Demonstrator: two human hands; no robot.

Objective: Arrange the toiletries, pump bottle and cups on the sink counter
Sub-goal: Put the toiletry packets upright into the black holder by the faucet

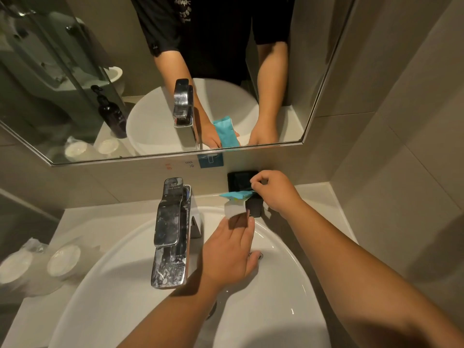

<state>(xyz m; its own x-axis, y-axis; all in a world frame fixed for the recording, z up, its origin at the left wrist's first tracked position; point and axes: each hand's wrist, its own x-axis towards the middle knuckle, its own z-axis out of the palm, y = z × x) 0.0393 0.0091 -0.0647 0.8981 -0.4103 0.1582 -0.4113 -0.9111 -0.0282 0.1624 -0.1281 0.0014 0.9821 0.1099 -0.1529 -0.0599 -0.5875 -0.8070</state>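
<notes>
My left hand (pixel 229 252) reaches over the white basin (pixel 125 277) and pinches a small white packet (pixel 234 209) at its fingertips. Behind the basin, my right hand (pixel 275 193) holds the end of a teal packet (pixel 236 194) over a black tray (pixel 253 207) against the back wall. Two plastic-wrapped white cups (pixel 40 264) sit mouth-down on the counter at the left. The dark pump bottle (pixel 111 114) shows only in the mirror, standing on the counter's left side beyond the cups.
A tall chrome faucet (pixel 170 234) rises at the basin's back, just left of my left hand. The mirror (pixel 313 109) hangs right above the counter. A tiled wall closes the right side. A strip of counter (pixel 316 194) lies to the right of the tray.
</notes>
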